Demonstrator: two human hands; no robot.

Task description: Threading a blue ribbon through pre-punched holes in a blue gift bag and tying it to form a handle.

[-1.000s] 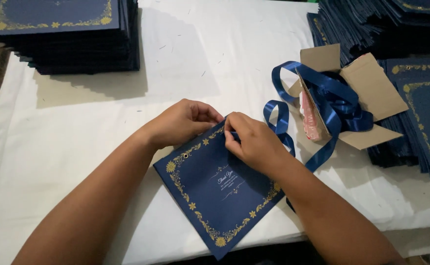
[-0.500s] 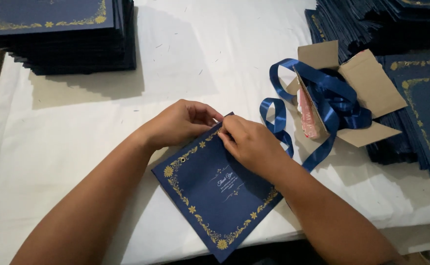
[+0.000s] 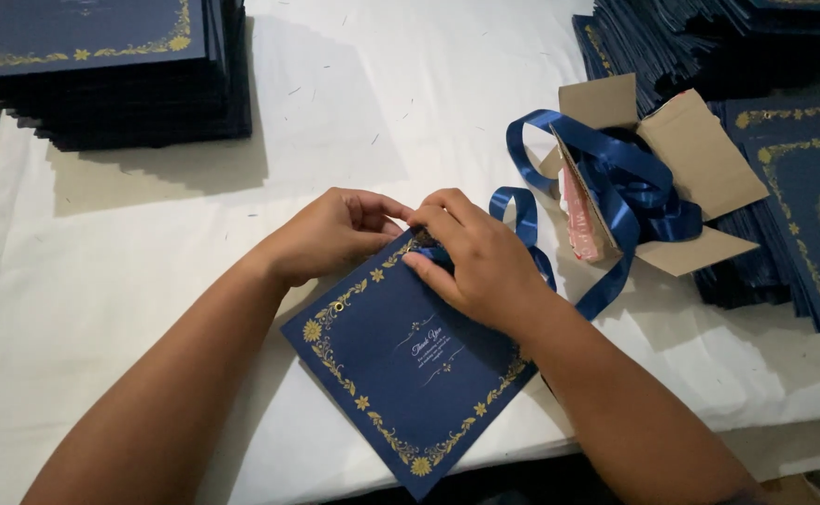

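Both hands meet at the far corner of the navy card.

The navy card (image 3: 401, 360) lies diagonally on the tabletop (image 3: 148, 243); right hand (image 3: 480, 262) fingers pinch the blue ribbon (image 3: 606, 178) there, left hand (image 3: 330, 234) fingers curled narrow against the edge.

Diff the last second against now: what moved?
Little. The right hand shifted slightly left along the top edge of the blue card, closing on the left hand. Both still pinch that edge by the ribbon. Card, box and stacks unmoved.
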